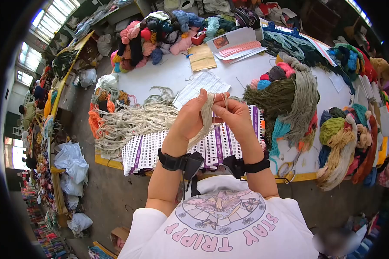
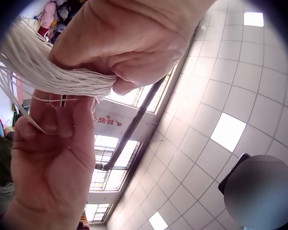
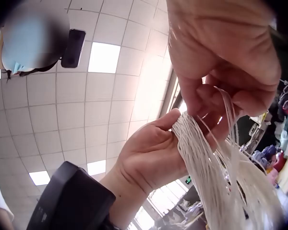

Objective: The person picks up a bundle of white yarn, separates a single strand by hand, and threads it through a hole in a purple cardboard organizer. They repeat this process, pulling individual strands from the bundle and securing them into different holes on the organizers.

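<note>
Both hands were raised above the near edge of the white worktable (image 1: pixel 168 73), working one bundle of cream yarn strands (image 1: pixel 206 113). The left hand (image 1: pixel 189 117) had its fingers curled round the bundle, which trailed down past the wrist toward the punched sample cards (image 1: pixel 151 149). The right hand (image 1: pixel 234 117) pinched a few thin strands (image 3: pixel 226 108) drawn up from the bundle's top. The yarn looked light, soft and limp, likely to slip and splay apart unless gripped firmly around the gathered middle; single strands seemed best picked at their tips. Heaps of coloured skeins (image 1: pixel 298 99) lay just beyond
</note>
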The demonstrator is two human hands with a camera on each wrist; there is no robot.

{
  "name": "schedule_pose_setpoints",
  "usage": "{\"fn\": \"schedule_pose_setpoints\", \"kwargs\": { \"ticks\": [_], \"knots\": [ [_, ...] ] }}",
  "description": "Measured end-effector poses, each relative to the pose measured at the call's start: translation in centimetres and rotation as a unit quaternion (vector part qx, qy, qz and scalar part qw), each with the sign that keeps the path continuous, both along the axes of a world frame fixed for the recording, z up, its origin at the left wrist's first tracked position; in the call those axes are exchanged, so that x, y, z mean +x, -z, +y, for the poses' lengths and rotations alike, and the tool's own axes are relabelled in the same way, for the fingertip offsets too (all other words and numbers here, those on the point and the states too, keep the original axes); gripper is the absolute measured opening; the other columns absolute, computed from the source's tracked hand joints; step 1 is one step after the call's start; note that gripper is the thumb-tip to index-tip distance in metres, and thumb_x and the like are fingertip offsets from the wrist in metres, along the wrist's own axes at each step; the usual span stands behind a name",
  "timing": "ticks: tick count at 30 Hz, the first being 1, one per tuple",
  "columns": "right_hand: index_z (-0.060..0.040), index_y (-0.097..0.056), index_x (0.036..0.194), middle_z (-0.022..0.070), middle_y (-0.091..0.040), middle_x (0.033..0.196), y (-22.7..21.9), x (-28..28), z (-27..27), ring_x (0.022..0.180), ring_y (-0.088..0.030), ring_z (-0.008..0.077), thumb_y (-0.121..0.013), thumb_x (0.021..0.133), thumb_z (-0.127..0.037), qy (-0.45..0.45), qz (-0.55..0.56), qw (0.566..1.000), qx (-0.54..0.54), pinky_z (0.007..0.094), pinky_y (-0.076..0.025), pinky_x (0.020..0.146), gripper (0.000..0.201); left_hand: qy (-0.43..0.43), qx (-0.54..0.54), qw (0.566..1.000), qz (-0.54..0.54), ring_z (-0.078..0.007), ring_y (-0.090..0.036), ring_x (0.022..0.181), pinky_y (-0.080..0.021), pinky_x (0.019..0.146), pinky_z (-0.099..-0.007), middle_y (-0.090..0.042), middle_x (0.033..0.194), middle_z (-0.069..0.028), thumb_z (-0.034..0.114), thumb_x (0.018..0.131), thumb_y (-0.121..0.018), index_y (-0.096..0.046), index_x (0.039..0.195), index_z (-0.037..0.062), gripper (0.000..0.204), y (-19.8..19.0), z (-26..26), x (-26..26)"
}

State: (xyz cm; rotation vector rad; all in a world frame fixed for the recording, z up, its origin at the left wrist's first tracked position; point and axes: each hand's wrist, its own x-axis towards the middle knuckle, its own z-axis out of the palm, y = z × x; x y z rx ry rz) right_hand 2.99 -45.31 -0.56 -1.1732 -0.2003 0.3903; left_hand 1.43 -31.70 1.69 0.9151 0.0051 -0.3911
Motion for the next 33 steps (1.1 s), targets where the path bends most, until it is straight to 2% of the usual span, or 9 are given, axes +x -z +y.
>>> {"fn": "schedule_pose_setpoints", "kwargs": {
  "ticks": [5, 8, 11, 17, 20, 22, 26, 29, 33],
  "knots": [
    [-0.0033, -0.06, 0.079, -0.0011, -0.058, 0.073, 0.5, 0.3, -0.6, 0.056, -0.045, -0.0003, -0.058, 0.08, -0.016, 0.025, 0.019, 0.998, 0.052, 0.0147, -0.037, 0.046, 0.013, -0.048, 0.024, 0.998, 0.017, -0.0203, -0.051, 0.096, -0.047, 0.075, -0.0363, -0.053, 0.106, -0.0143, 0.037, 0.089, -0.036, -0.049, 0.104, -0.0056, 0.047, 0.3, 0.6, 0.1],
    [-0.0052, -0.06, 0.077, -0.0032, -0.056, 0.069, 0.8, 0.3, -0.5, 0.052, -0.038, -0.0023, -0.058, 0.081, -0.018, 0.04, 0.047, 0.996, 0.058, 0.0138, -0.027, 0.043, 0.014, -0.075, 0.061, 0.995, 0.033, -0.0184, -0.052, 0.094, -0.049, 0.071, -0.0341, -0.056, 0.1, -0.0131, 0.031, 0.088, -0.044, -0.051, 0.1, -0.004, 0.038, 0.1, 0.7, -0.1],
    [-0.0042, -0.06, 0.079, -0.0034, -0.055, 0.067, 1.5, 0.6, -0.8, 0.053, -0.042, -0.0007, -0.059, 0.08, -0.017, 0.036, 0.056, 0.996, 0.056, 0.0146, -0.032, 0.045, 0.013, -0.072, 0.07, 0.995, 0.027, -0.0179, -0.052, 0.094, -0.049, 0.073, -0.0357, -0.054, 0.105, -0.0134, 0.03, 0.088, -0.043, -0.051, 0.101, -0.003, 0.036, 0.2, 0.8, -0.1],
    [-0.0016, -0.06, 0.081, -0.0026, -0.056, 0.067, 1.7, 0.5, 0.1, 0.057, -0.049, 0.0039, -0.061, 0.078, -0.014, 0.046, -0.091, 0.991, -0.09, 0.0175, -0.039, 0.048, 0.013, -0.058, 0.027, 0.998, 0.016, -0.0178, -0.055, 0.087, -0.048, 0.071, -0.033, -0.055, 0.103, -0.0133, 0.028, 0.088, -0.044, -0.053, 0.098, -0.0028, 0.034, 0.6, 0.8, 0.2],
    [-0.0021, -0.059, 0.081, -0.0009, -0.057, 0.069, 1.3, 0.2, 0.8, 0.057, -0.051, 0.0039, -0.06, 0.079, -0.016, 0.096, -0.086, 0.992, -0.001, 0.0173, -0.039, 0.047, 0.014, -0.086, 0.037, 0.995, 0.028, -0.0183, -0.056, 0.082, -0.048, 0.068, -0.0305, -0.058, 0.094, -0.0118, 0.025, 0.086, -0.049, -0.056, 0.094, -0.0033, 0.03, 0.1, 0.4, 0.1],
    [-0.0027, -0.059, 0.081, -0.0001, -0.057, 0.069, 0.8, 0.5, 0.4, 0.058, -0.052, 0.0044, -0.058, 0.08, -0.017, 0.076, 0.034, 0.995, 0.062, 0.0166, -0.039, 0.047, 0.014, -0.114, 0.093, 0.989, 0.02, -0.018, -0.056, 0.082, -0.048, 0.069, -0.0304, -0.058, 0.093, -0.0111, 0.025, 0.086, -0.049, -0.056, 0.093, -0.0028, 0.029, 0.4, 0.4, 0.2],
    [-0.0036, -0.057, 0.08, 0.0013, -0.058, 0.071, 2.3, 1.2, -0.2, 0.058, -0.052, 0.0049, -0.055, 0.082, -0.018, 0.04, 0.135, 0.964, 0.227, 0.015, -0.038, 0.045, 0.015, -0.108, 0.018, 0.994, 0.027, -0.0185, -0.055, 0.086, -0.049, 0.074, -0.0353, -0.054, 0.105, -0.0152, 0.025, 0.088, -0.045, -0.053, 0.096, -0.0032, 0.03, 1.1, 0.5, 0.0],
    [-0.0016, -0.059, 0.082, 0.0016, -0.059, 0.075, 2.7, 1.4, -0.5, 0.063, -0.054, 0.0057, -0.056, 0.081, -0.015, 0.036, 0.104, 0.989, 0.095, 0.0163, -0.042, 0.048, 0.014, -0.119, 0.006, 0.993, 0.024, -0.0196, -0.055, 0.089, -0.049, 0.076, -0.0362, -0.054, 0.105, -0.0148, 0.025, 0.088, -0.045, -0.054, 0.095, -0.0031, 0.03, 1.1, 0.1, -0.1],
    [0.0004, -0.06, 0.087, 0.0028, -0.06, 0.078, 0.8, 0.4, 0.0, 0.068, -0.056, 0.0073, -0.058, 0.079, -0.012, 0.032, 0.015, 0.999, 0.026, 0.02, -0.048, 0.056, 0.014, -0.103, 0.01, 0.995, 0.014, -0.0211, -0.055, 0.093, -0.049, 0.077, -0.0361, -0.054, 0.106, -0.0148, 0.025, 0.087, -0.047, -0.054, 0.095, -0.003, 0.03, 1.3, -0.3, -0.1]
  ]
}}
